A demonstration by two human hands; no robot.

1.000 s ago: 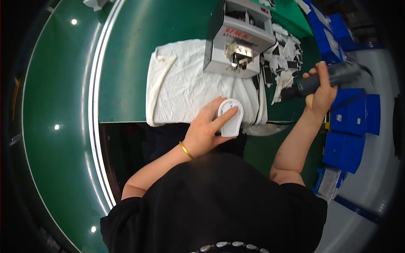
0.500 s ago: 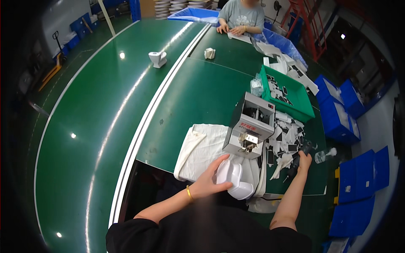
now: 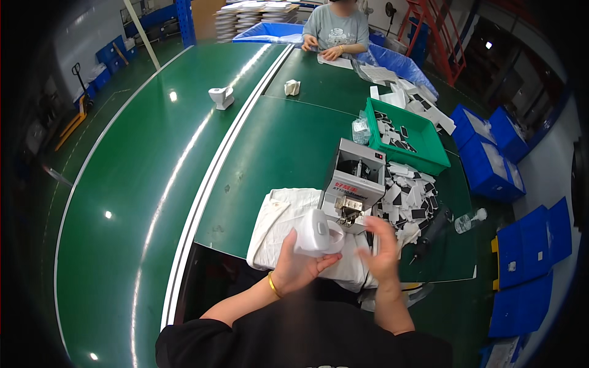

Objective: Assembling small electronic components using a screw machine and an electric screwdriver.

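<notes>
Two hands meet over the worktop's near edge: the left hand grips a white plastic housing above the white cloth, while the right hand, blurred, hangs open and empty just beside it. The grey screw feeder stands close behind, so I judge a slipping housing could knock it. The electric screwdriver lies by the right edge; further back sits a green tray.

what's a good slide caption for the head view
Left hand holds a white plastic part over a white cloth; right hand open beside it.
</notes>
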